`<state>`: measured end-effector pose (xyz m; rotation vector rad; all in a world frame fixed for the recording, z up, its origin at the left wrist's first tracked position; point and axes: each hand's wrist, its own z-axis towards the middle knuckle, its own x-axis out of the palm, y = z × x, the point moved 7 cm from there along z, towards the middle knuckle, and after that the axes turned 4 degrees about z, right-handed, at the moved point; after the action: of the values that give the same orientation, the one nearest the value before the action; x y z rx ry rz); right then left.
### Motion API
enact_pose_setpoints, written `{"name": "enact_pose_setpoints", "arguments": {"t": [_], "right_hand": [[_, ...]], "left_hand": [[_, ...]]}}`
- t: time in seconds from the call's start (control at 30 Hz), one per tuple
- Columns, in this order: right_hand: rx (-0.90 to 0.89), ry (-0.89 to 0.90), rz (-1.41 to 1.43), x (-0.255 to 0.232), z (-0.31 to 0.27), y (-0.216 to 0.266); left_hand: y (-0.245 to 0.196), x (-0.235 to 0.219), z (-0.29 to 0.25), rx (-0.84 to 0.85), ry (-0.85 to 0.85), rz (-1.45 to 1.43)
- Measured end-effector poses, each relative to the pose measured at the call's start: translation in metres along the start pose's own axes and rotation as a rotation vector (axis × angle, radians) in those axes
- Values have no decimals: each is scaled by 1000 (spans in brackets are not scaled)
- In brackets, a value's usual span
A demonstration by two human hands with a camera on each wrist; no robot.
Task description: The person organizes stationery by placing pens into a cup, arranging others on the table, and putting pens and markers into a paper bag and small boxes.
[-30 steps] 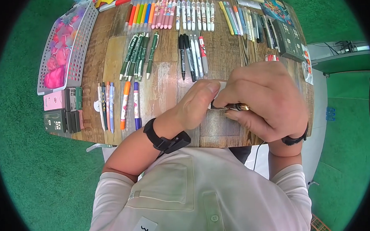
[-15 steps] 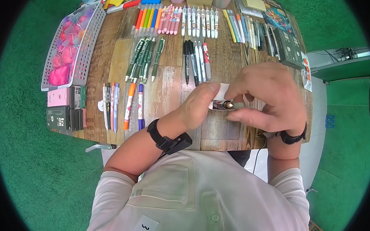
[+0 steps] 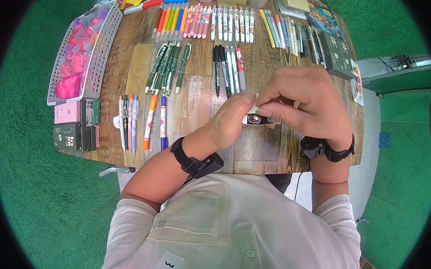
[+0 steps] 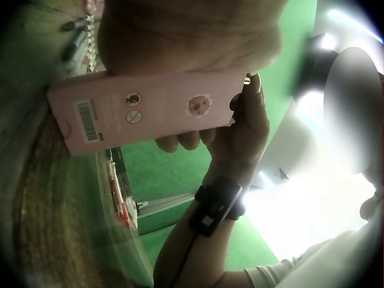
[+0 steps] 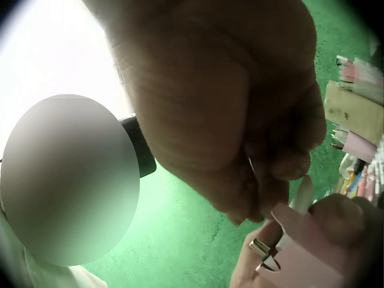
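Observation:
My left hand (image 3: 229, 122) grips an upright pink card box (image 4: 150, 111), fingers along one side and thumb at the rim. The box's barcode and round bear picture show in the left wrist view. At its open top, pen ends (image 3: 255, 118) with a gold tip show inside; a gold clip (image 5: 260, 248) is near the rim in the right wrist view. My right hand (image 3: 305, 104) is over the box, its thumb and forefinger pinching the white-lined top flap (image 3: 258, 106).
Beyond the hands lie black and white pens (image 3: 227, 69), green pens (image 3: 167, 67) and rows of coloured markers (image 3: 172, 21). Two thick markers (image 3: 150, 123) and slim pens (image 3: 130, 121) lie left. A white basket (image 3: 104, 55) of pink packets and stacked boxes (image 3: 73, 126) stand at the left edge.
My right hand has let go of the gold-ended pen, which has sunk into the box. Its fingers opened, then moved up and closed on the flap. The left hand keeps its grip.

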<state>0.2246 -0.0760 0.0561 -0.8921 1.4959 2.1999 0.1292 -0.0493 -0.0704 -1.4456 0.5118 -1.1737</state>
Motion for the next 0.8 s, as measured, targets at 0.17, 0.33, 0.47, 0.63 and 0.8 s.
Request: {"name": "enact_pose_setpoints", "arguments": {"t": [0.17, 0.33, 0.47, 0.63, 0.8], "right_hand": [[20, 11, 51, 10, 3, -8], [132, 10, 159, 12, 2, -16], [107, -25, 55, 9, 4, -15], [43, -49, -131, 2, 6, -12], [473, -135, 250, -13, -23, -57]], "left_hand": [[1, -2, 1, 1, 12, 18], [1, -3, 1, 16, 18, 17], [4, -3, 0, -20, 11, -5], [5, -4, -1, -96, -37, -65], [2, -1, 3, -171, -66, -163]]}}
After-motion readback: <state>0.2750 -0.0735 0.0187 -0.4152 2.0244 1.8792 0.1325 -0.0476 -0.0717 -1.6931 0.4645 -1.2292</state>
